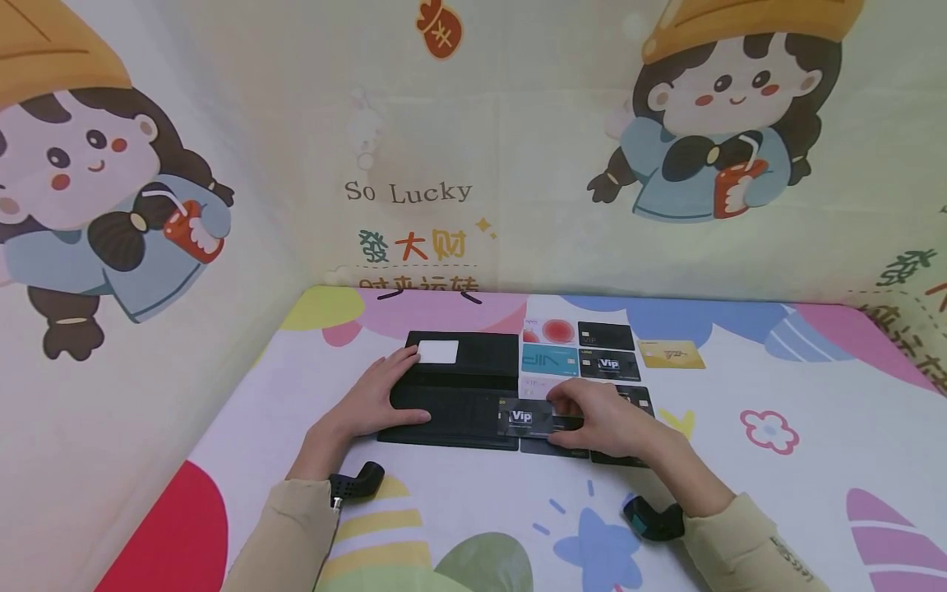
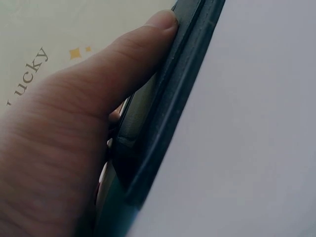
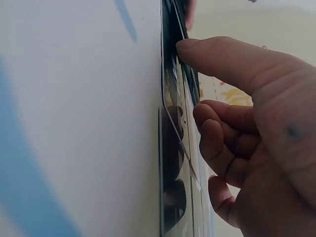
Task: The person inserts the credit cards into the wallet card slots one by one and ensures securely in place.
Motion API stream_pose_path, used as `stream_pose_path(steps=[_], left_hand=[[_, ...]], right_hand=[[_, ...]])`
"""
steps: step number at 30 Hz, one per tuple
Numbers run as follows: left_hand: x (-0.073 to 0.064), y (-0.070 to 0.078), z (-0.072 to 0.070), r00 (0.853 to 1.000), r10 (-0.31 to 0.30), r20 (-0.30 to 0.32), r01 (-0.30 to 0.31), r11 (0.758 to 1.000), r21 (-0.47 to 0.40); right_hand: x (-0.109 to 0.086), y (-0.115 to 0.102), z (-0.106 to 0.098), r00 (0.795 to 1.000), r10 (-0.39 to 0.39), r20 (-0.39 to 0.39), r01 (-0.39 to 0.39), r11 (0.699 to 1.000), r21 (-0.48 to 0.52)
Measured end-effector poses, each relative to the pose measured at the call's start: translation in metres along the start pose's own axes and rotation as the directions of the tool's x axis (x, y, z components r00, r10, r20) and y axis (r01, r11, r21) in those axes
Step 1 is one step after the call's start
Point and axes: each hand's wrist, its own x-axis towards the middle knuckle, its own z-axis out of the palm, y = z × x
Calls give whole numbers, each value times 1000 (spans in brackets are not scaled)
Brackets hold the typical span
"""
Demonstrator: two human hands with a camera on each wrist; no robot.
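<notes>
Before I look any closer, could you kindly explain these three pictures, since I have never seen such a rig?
There is no machine here: a person is working bare-handed. The wide picture comes from a camera worn on the head; the two close-ups come from small wrist cameras, one on each arm. On the patterned tabletop lies an open black wallet, with several cards laid out to its right in the wide view. The left hand rests on the wallet. The right hand holds a dark Vip card by its edge, overlapping the wallet's right border.
</notes>
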Motion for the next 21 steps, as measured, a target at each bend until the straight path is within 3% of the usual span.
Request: stream_pose_path(steps=[21], left_hand=[[1, -1, 1, 1000, 16, -8, -16, 1000, -17]], right_hand=[[3, -7, 11, 997, -78, -24, 76, 995, -70]])
